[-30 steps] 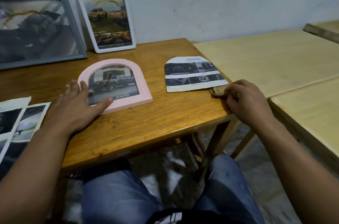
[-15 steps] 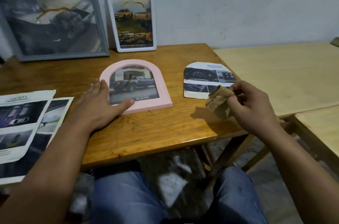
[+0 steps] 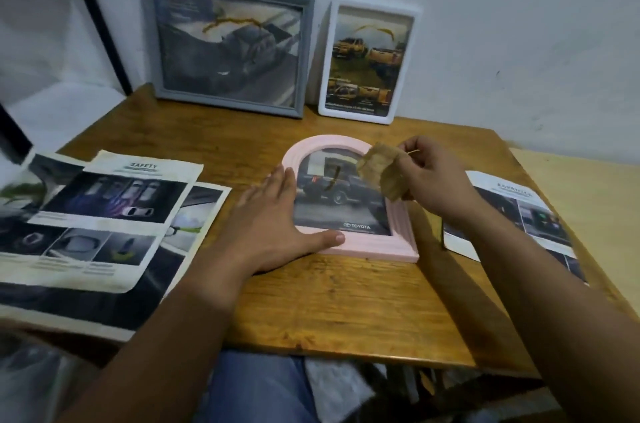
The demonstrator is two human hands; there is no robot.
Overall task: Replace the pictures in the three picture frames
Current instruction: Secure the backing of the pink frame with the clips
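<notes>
Cloth (image 3: 381,173) lifted over pink arched frame (image 3: 349,201) (Toyota truck pic).

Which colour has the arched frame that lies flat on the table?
Pink: the arched frame has a pale pink ridged border, clear in the head view.

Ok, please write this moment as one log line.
left hand flat on pink frame | right hand holds brown cloth above frame

The brown cloth (image 3: 382,173) is hiding the top right part of the pink frame (image 3: 401,235). The papers (image 3: 86,215) are running off the left edge. Their small words are looking too blurry.
</notes>
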